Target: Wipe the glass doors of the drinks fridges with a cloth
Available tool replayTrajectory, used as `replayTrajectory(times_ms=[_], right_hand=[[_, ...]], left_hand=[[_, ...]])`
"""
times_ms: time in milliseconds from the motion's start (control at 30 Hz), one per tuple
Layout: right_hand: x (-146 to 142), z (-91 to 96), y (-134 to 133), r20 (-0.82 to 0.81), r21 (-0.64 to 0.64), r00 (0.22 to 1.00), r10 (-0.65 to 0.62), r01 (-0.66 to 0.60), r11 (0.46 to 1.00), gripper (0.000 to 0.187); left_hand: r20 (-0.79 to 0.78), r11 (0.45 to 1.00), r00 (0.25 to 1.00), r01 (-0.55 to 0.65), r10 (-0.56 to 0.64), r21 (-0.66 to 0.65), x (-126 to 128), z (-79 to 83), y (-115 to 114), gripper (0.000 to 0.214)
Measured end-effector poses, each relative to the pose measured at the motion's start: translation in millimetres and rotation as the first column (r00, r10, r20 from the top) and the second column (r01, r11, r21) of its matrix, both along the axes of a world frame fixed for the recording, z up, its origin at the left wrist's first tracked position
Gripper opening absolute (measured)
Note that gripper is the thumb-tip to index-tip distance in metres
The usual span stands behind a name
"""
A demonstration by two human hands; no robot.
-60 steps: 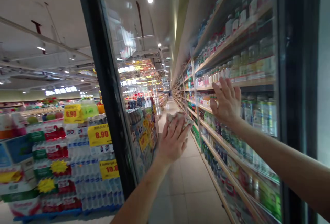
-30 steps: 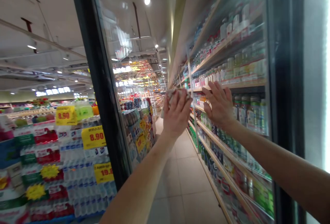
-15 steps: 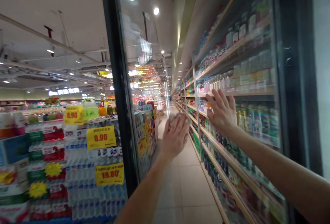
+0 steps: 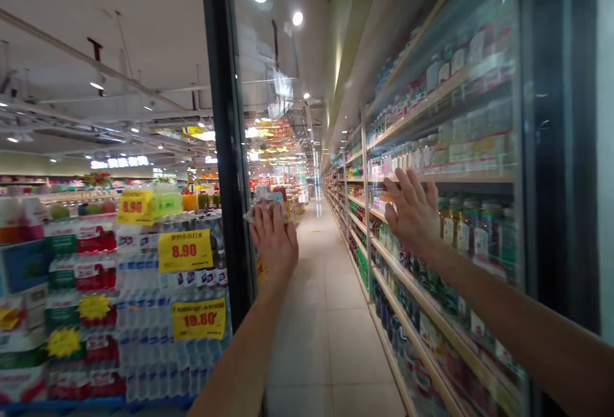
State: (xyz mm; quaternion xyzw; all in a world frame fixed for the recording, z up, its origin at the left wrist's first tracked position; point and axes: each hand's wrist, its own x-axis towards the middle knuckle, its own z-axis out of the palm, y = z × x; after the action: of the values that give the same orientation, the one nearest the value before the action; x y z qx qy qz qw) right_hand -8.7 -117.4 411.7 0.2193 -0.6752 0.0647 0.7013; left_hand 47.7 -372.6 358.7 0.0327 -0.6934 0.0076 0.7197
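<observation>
A glass door (image 4: 330, 39) with a black frame (image 4: 220, 123) stands in front of me. My left hand (image 4: 275, 238) presses a crumpled pale cloth (image 4: 256, 211) against the pane, close to the left frame post. The cloth shows past the fingertips and is partly hidden under the hand. Farther right, my right hand (image 4: 411, 209) is open, its fingers spread and its palm toward the glass. It holds nothing and appears to rest on the pane.
Through the glass, shelves of bottles (image 4: 480, 231) run along the right side of a tiled aisle (image 4: 330, 340). Stacked packs of bottled drinks (image 4: 158, 340) with yellow price signs (image 4: 185, 251) stand to the left of the door. A dark post (image 4: 556, 148) borders the right.
My left hand has moved left across the pane with the cloth, from near the middle to beside the frame post. The right hand has stayed nearly in place.
</observation>
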Motion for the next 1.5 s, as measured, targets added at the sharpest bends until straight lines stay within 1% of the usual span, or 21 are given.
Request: replayTrajectory(times_ms=[67,133,200,267,367,433,500,567,667,733,767,833,933,1067,1133,1233,1267,1300,1400,1433,1500], right_hand=[[0,0.0,0,-0.006,-0.002,1.000,-0.006,0.006,1.000,0.056],[0,0.0,0,-0.012,-0.005,1.000,-0.017,0.017,1.000,0.055],[1,0.1,1,-0.021,-0.001,0.999,-0.030,0.030,1.000,0.053],[1,0.3,2,-0.029,0.003,0.999,-0.039,0.040,0.999,0.052],[2,0.7,2,-0.028,0.000,0.999,-0.034,0.034,0.999,0.051],[2,0.7,2,-0.028,-0.003,0.999,-0.028,0.027,1.000,0.052],[2,0.5,2,-0.028,-0.001,0.999,-0.028,0.028,1.000,0.052],[1,0.3,2,-0.027,0.001,0.999,-0.033,0.033,0.999,0.052],[1,0.2,3,-0.032,0.004,0.999,-0.040,0.040,0.999,0.051],[1,0.2,3,-0.034,0.008,0.999,-0.039,0.040,0.999,0.051],[2,0.2,3,-0.032,0.008,0.999,-0.038,0.038,0.999,0.051],[2,-0.1,3,-0.025,0.010,0.999,-0.032,0.032,0.999,0.050],[2,-0.6,3,-0.033,0.008,0.999,-0.020,0.020,1.000,0.048],[3,-0.5,3,-0.048,0.006,0.999,-0.009,0.010,1.000,0.048],[4,-0.3,3,-0.045,0.003,0.999,-0.006,0.006,1.000,0.048],[5,-0.3,4,-0.041,0.002,0.999,-0.005,0.005,1.000,0.049],[5,-0.5,5,-0.041,0.005,0.999,-0.002,0.003,1.000,0.050],[5,-0.7,5,-0.039,0.008,0.999,0.001,-0.001,1.000,0.050],[4,-1.3,6,-0.030,0.009,0.999,0.013,-0.013,1.000,0.053],[4,-1.4,6,-0.030,0.007,0.999,0.016,-0.016,1.000,0.053],[4,-1.3,6,-0.027,0.004,0.999,0.020,-0.020,1.000,0.053]], left_hand=[[0.071,0.986,0.997,0.038,-0.026,-0.165,2,-11.1,6,0.049],[0.171,0.867,0.984,0.128,-0.050,-0.482,3,-25.1,20,0.045],[0.199,0.773,0.978,0.171,-0.058,-0.612,3,-31.0,28,0.042],[0.150,0.865,0.987,0.125,-0.058,-0.487,3,-25.8,22,0.042],[0.036,0.993,0.999,0.012,-0.008,-0.116,4,-17.5,9,0.045],[0.058,0.982,0.998,0.034,-0.024,-0.188,7,-25.6,9,0.045],[0.168,0.868,0.983,0.143,-0.070,-0.476,9,-42.7,13,0.042],[0.237,0.778,0.968,0.210,-0.081,-0.592,11,-57.8,9,0.039],[0.107,0.958,0.992,0.093,-0.066,-0.271,12,-62.6,-13,0.043],[-0.004,0.999,1.000,0.021,-0.021,-0.033,12,-59.0,-25,0.049],[-0.010,1.000,1.000,0.018,-0.019,-0.013,13,-57.5,-26,0.050],[0.073,0.980,0.995,0.077,-0.065,-0.184,13,-55.5,-18,0.047],[0.213,0.869,0.973,0.181,-0.090,-0.461,12,-47.9,2,0.042],[0.071,0.979,0.996,0.059,-0.046,-0.196,9,-25.8,17,0.045],[0.056,0.972,0.997,0.059,-0.048,-0.229,8,-18.8,26,0.046],[0.164,0.788,0.983,0.161,-0.077,-0.595,7,-12.9,38,0.043],[0.178,0.756,0.981,0.173,-0.077,-0.631,7,-9.8,39,0.042],[0.163,0.786,0.984,0.162,-0.079,-0.597,7,-5.7,39,0.041],[0.036,0.971,0.998,0.064,-0.057,-0.230,8,6.8,36,0.043],[0.018,0.984,0.999,0.049,-0.046,-0.171,8,8.9,36,0.044],[0.069,0.944,0.996,0.071,-0.051,-0.323,9,9.0,38,0.045]])
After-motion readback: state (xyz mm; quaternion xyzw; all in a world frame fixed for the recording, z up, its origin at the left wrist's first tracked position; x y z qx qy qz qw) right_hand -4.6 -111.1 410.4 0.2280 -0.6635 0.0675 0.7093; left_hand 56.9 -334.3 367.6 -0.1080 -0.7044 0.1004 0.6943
